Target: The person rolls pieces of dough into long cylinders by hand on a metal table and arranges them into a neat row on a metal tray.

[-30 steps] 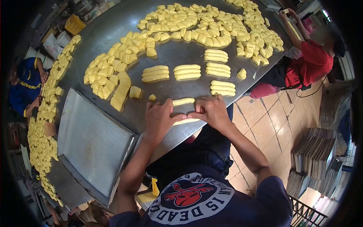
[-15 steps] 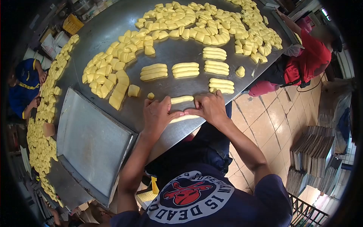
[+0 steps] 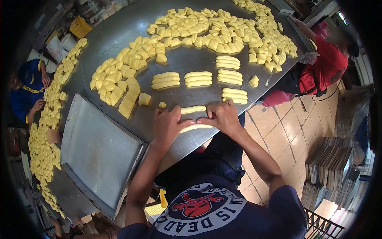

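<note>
At the front edge of the metal table lies a strip of yellow dough (image 3: 195, 127), with both of my hands on it. My left hand (image 3: 168, 124) presses its left part, fingers curled and thumb stretched inward. My right hand (image 3: 223, 117) is on its right part, fingers bent, its thumb close to the left thumb. Just beyond, a second dough strip (image 3: 193, 109) lies between the hands. Stacked rows of dough strips (image 3: 198, 79) sit farther up. A small dough scrap (image 3: 162, 105) is beside my left hand.
Many dough pieces (image 3: 135, 55) curve across the metal table (image 3: 167, 67). A large empty tray (image 3: 99, 147) stands at the left. A person in blue (image 3: 28, 91) is at the far left, a person in red (image 3: 324, 65) at the right. Stacked trays (image 3: 330, 161) stand on the floor.
My thumbs have moved slightly apart along the front dough strip. The table and the things on it appear a little lower and farther right in the view.
</note>
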A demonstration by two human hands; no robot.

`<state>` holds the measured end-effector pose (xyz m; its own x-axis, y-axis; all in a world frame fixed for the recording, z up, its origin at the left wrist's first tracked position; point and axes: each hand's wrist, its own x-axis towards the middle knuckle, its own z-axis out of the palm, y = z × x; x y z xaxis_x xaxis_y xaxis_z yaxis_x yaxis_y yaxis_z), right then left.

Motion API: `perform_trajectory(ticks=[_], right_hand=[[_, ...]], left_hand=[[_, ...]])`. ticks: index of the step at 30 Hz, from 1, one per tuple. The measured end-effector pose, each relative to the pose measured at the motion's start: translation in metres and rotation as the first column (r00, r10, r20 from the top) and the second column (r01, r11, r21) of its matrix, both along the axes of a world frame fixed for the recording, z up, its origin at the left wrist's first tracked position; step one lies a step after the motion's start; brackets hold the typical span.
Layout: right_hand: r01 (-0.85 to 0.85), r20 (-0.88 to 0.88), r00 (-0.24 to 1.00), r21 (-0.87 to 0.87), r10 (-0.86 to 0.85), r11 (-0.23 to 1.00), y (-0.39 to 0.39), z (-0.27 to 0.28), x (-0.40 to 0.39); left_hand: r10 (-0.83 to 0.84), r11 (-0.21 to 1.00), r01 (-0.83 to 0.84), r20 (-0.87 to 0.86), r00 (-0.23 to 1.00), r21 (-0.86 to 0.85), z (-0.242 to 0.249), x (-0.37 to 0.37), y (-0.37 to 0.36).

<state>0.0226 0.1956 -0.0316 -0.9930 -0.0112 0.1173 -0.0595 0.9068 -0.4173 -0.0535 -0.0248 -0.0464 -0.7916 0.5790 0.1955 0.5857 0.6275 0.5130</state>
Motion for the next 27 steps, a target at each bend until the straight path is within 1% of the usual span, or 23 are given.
perform_trajectory(ticks=[1, 2, 3, 4, 5, 7, 9, 11, 13, 15, 16, 17, 18, 19, 20, 21, 22, 23, 24, 25, 26, 27], right_hand=[[-0.001, -0.005, 1.0, 0.0, 0.001, 1.0, 0.004, -0.002, 0.0], [-0.007, 0.032, 0.999, -0.073, 0.009, 0.997, 0.008, -0.004, 0.0], [-0.008, 0.068, 0.997, -0.146, 0.018, 0.989, 0.011, -0.005, 0.0], [-0.007, 0.066, 0.998, -0.146, 0.017, 0.989, 0.013, -0.005, 0.0], [-0.016, 0.069, 0.997, -0.115, 0.025, 0.993, 0.013, -0.005, 0.002], [-0.024, 0.083, 0.996, -0.088, 0.032, 0.996, 0.011, 0.0, 0.005], [0.027, -0.008, 1.0, 0.032, -0.027, 0.999, 0.006, 0.008, 0.005], [0.001, -0.021, 1.0, 0.035, 0.0, 0.999, 0.01, 0.004, 0.006], [-0.024, -0.033, 0.999, 0.033, 0.025, 0.999, 0.014, -0.001, 0.007], [-0.056, -0.069, 0.997, -0.145, 0.046, 0.988, 0.016, -0.006, 0.007], [-0.058, -0.071, 0.996, -0.146, 0.048, 0.988, 0.016, -0.006, 0.007], [-0.069, -0.09, 0.994, -0.118, 0.058, 0.991, 0.014, -0.005, 0.007], [-0.079, -0.104, 0.992, -0.096, 0.069, 0.992, 0.011, -0.004, 0.008], [-0.081, -0.102, 0.992, -0.101, 0.071, 0.992, 0.01, -0.001, 0.008], [-0.044, -0.074, 0.996, -0.044, 0.041, 0.998, 0.009, 0.004, 0.007], [-0.006, -0.045, 0.999, 0.014, 0.006, 1.0, 0.008, 0.007, 0.007], [-0.005, -0.045, 0.999, 0.015, 0.006, 1.0, 0.009, 0.006, 0.008], [-0.027, -0.028, 0.999, -0.031, 0.026, 0.999, 0.01, 0.003, 0.009], [-0.05, -0.016, 0.999, -0.076, 0.049, 0.996, 0.011, 0.004, 0.007], [-0.054, -0.017, 0.998, -0.076, 0.053, 0.996, 0.011, 0.007, 0.008], [-0.032, 0.051, 0.998, -0.255, 0.047, 0.966, 0.011, 0.011, 0.011], [0.006, 0.124, 0.991, -0.425, 0.052, 0.905, 0.009, 0.013, 0.014]], left_hand=[[-0.014, 0.998, 0.014, -0.005, 1.0, 0.061, -0.005, 0.001, -0.001], [-0.028, 0.992, 0.029, -0.009, 1.0, 0.12, -0.009, 0.002, -0.004], [-0.03, 0.993, 0.031, -0.012, 0.999, 0.118, -0.005, 0.004, -0.007], [-0.023, 0.989, 0.014, 0.058, 0.998, 0.15, -0.001, 0.006, -0.011], [-0.018, 0.984, -0.006, 0.131, 0.991, 0.179, 0.003, 0.006, -0.013], [-0.011, 0.987, -0.012, 0.142, 0.99, 0.159, 0.007, 0.006, -0.014], [0.003, 0.99, -0.024, 0.152, 0.988, 0.138, 0.005, 0.007, -0.017], [0.005, 0.986, -0.015, 0.061, 0.998, 0.163, -0.001, 0.004, -0.016], [-0.008, 0.983, -0.001, 0.046, 0.999, 0.185, -0.004, 0.003, -0.016], [-0.018, 0.979, 0.01, 0.037, 0.999, 0.205, -0.002, 0.005, -0.019], [0.006, 0.976, -0.035, 0.132, 0.991, 0.215, 0.001, 0.006, -0.02], [0.031, 0.972, -0.082, 0.227, 0.973, 0.22, 0.002, 0.007, -0.02], [0.037, 0.973, -0.088, 0.231, 0.972, 0.215, 0.002, 0.008, -0.021], [0.027, 0.978, -0.066, 0.195, 0.98, 0.198, 0.002, 0.008, -0.022], [0.013, 0.982, -0.042, 0.158, 0.987, 0.182, 0.002, 0.008, -0.022], [0.013, 0.983, -0.042, 0.161, 0.987, 0.179, 0.002, 0.009, -0.022], [0.033, 0.981, -0.053, 0.111, 0.993, 0.186, 0.001, 0.01, -0.021], [0.054, 0.979, -0.064, 0.058, 0.997, 0.196, 0.0, 0.01, -0.02], [0.056, 0.978, -0.065, 0.051, 0.997, 0.199, -0.002, 0.008, -0.02], [0.044, 0.976, -0.055, 0.058, 0.997, 0.211, -0.006, 0.01, -0.022], [0.03, 0.974, -0.045, 0.068, 0.997, 0.222, -0.008, 0.012, -0.024], [0.031, 0.975, -0.046, 0.073, 0.997, 0.219, -0.003, 0.016, -0.026]])
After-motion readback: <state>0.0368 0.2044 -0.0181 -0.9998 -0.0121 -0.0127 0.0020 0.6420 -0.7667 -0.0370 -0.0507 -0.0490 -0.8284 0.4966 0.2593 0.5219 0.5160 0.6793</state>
